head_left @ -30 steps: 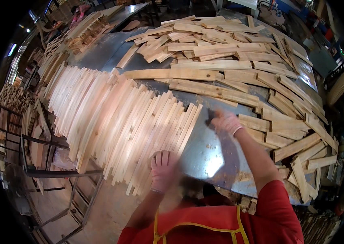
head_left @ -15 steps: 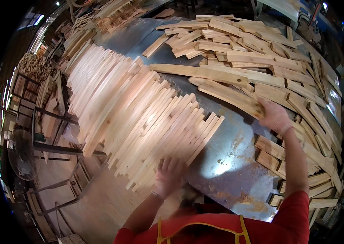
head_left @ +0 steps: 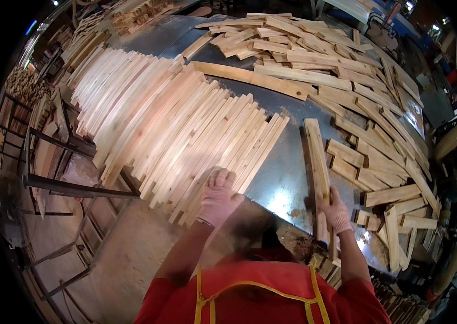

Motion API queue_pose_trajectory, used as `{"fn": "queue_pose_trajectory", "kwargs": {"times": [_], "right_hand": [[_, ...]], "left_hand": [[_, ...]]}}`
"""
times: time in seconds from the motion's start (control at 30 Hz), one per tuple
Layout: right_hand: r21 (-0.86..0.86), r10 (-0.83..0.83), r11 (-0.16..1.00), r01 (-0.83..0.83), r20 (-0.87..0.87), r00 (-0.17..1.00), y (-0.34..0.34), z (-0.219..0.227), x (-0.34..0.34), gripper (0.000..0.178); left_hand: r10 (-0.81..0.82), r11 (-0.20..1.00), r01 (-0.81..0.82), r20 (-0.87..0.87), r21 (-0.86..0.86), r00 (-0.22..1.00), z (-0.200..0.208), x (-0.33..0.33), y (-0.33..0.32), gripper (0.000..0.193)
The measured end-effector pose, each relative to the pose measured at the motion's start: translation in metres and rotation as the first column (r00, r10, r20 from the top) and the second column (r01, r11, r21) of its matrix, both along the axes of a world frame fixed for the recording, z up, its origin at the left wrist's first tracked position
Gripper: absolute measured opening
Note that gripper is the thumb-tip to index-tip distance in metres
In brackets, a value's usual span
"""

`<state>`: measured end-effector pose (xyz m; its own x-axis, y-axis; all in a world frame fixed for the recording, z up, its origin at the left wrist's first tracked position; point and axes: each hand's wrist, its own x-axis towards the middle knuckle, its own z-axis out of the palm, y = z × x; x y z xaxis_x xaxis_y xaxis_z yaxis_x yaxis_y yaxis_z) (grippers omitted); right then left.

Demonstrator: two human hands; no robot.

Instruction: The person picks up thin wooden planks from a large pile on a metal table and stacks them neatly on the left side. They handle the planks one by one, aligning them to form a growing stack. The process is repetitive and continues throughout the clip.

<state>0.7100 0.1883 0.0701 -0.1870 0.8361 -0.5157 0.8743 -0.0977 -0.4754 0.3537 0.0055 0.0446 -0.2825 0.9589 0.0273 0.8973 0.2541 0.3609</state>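
Gripping wooden slat (head_left: 317,162), right hand (head_left: 336,210) at near end

Left hand (head_left: 218,197) gloved, flat, fingers spread forward; right hand (head_left: 335,209) gloved, curled in a grip; forearms bare

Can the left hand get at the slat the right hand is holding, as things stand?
Probably yes. The left hand rests flat on the near ends of the fanned slat row; the held slat lies to its right across bare metal table, gripped near its near end by the right hand. Nothing lies between.
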Motion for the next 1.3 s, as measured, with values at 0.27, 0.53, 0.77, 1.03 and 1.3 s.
{"fn": "queue_pose_trajectory", "kwargs": {"times": [0.27, 0.53, 0.77, 1.03, 1.3], "right_hand": [[-0.065, 0.326, 0.940, -0.334, -0.119, 0.938, -0.057, -0.061, -0.166, 0.089], [0.584, 0.162, 0.771, -0.254, 0.206, 0.965, 0.017, -0.052, -0.095, 0.082], [-0.066, -0.084, 0.996, 0.063, -0.392, 0.916, 0.004, -0.061, -0.032, 0.085], [-0.202, 0.110, 0.935, -0.292, -0.617, 0.779, 0.031, -0.092, -0.078, 0.095], [-0.284, 0.089, 0.915, -0.287, -0.551, 0.830, 0.062, -0.088, -0.107, 0.092]], "left_hand": [[0.627, 0.779, -0.622, -0.093, 0.078, 0.774, -0.040, -0.056, -0.143, 0.081], [0.488, 0.228, -0.931, 0.861, -0.285, -0.144, -0.054, -0.072, -0.174, 0.058], [0.375, 0.523, -0.711, 0.876, -0.471, -0.304, -0.084, 0.004, -0.186, 0.039], [0.599, 0.777, -0.502, 0.691, -0.379, 0.405, -0.028, -0.007, -0.053, 0.070], [0.626, 0.739, -0.421, 0.306, -0.526, 0.717, -0.024, 0.013, 0.104, 0.108]]}}
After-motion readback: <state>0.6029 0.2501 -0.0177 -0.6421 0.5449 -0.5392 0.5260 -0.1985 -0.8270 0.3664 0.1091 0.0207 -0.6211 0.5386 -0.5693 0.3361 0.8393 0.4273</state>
